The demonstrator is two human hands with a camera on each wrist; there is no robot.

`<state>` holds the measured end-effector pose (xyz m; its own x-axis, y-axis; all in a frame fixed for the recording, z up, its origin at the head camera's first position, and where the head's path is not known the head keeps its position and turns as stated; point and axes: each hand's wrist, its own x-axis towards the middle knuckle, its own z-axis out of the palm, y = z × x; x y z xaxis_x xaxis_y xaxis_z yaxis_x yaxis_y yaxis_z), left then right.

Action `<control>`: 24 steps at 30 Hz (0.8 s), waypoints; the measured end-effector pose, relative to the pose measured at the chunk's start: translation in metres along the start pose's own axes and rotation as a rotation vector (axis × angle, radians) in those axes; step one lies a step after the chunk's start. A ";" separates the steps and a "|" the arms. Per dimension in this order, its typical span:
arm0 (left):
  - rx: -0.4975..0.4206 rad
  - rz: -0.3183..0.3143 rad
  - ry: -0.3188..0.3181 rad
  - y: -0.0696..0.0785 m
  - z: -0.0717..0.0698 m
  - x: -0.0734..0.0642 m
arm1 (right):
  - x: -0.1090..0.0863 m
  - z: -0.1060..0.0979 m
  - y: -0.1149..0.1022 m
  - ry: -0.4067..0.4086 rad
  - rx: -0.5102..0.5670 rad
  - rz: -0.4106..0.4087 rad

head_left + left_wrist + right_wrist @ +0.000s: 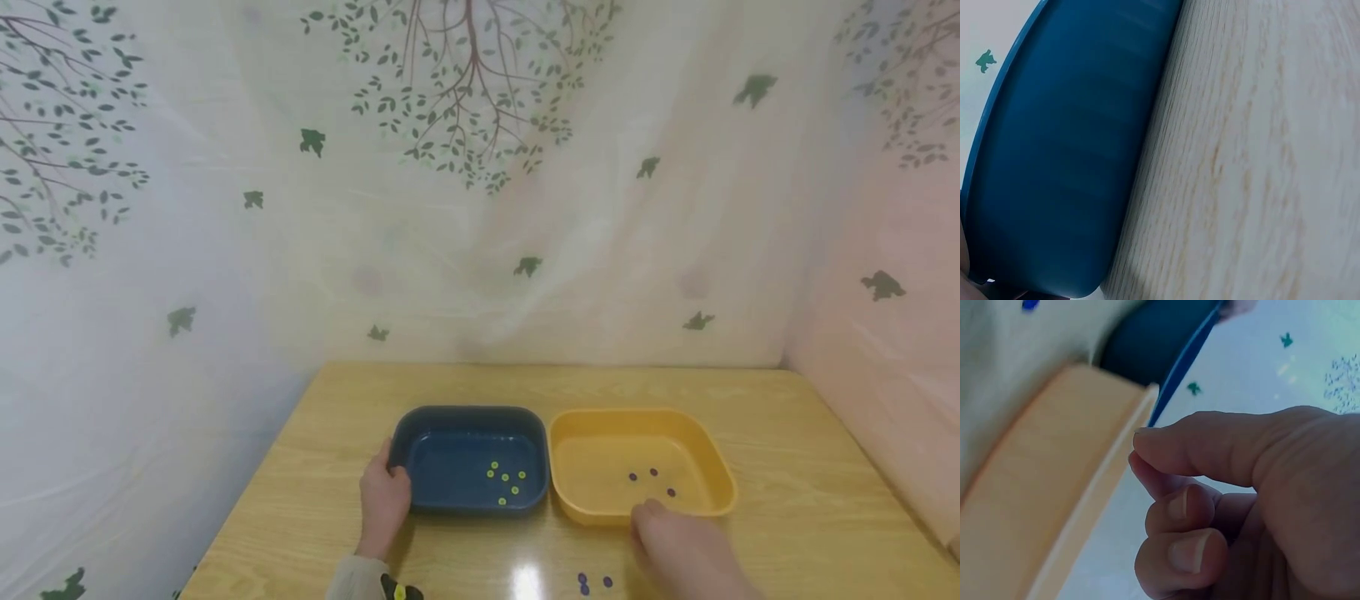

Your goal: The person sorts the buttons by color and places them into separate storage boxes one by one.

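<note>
My left hand (386,493) grips the left end of a dark blue tray (468,505), its thumb over the rim. The tray's outer wall (1079,144) fills much of the left wrist view. Several small yellow buttons (505,477) lie inside on the right. Above the near rim of a yellow tray (592,515) is my right hand (682,542), blurred. In the right wrist view its thumb (1197,445) and forefinger meet at the tips, other fingers curled; no item shows between them. Three small purple buttons (653,472) lie in the yellow tray.
Three more purple buttons (582,578) lie on the wooden table (450,567) in front of the trays. The two trays stand side by side, almost touching. A pale curtain (450,292) printed with leaves and branches hangs behind the table and along both sides.
</note>
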<state>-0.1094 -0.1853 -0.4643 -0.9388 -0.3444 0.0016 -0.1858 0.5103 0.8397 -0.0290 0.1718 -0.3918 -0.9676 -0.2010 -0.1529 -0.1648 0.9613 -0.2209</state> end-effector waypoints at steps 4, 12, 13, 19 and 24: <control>0.012 0.015 0.012 0.000 -0.001 0.001 | -0.005 0.018 -0.006 -0.095 0.047 0.009; 0.002 -0.004 0.002 0.000 0.000 0.001 | -0.002 0.049 -0.007 -0.166 -0.014 -0.055; -0.003 -0.009 -0.002 0.000 0.000 0.001 | -0.001 0.051 -0.008 -0.186 -0.015 -0.043; -0.011 -0.026 -0.004 0.002 0.001 0.002 | 0.005 0.057 -0.004 -0.226 -0.019 -0.035; -0.009 -0.007 0.009 0.002 0.002 0.002 | 0.011 0.059 -0.003 -0.282 -0.023 -0.048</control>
<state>-0.1121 -0.1831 -0.4639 -0.9349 -0.3550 0.0003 -0.1898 0.5005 0.8447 -0.0280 0.1555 -0.4497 -0.8677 -0.2874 -0.4056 -0.2162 0.9529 -0.2127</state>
